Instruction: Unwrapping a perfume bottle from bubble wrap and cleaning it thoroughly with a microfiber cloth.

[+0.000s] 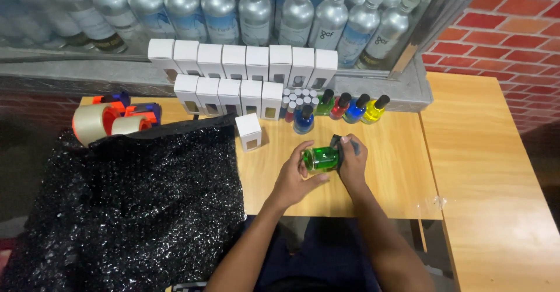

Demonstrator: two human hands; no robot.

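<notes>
A small green glass bottle (320, 158) lies on its side between my two hands, just above the wooden table (385, 175). My left hand (294, 178) cups its base and lower side. My right hand (352, 162) grips the neck end, fingers wrapped over a dark cap (338, 142). Both hands touch the bottle.
One small white box (249, 132) stands near my left hand. Two rows of white boxes (233, 76), a blue bottle (304, 120) and several coloured bottles (350, 108) line the back. Black bubble wrap (134, 204) and tape dispensers (111, 120) lie left. Silver bottles (256, 9) fill the shelf.
</notes>
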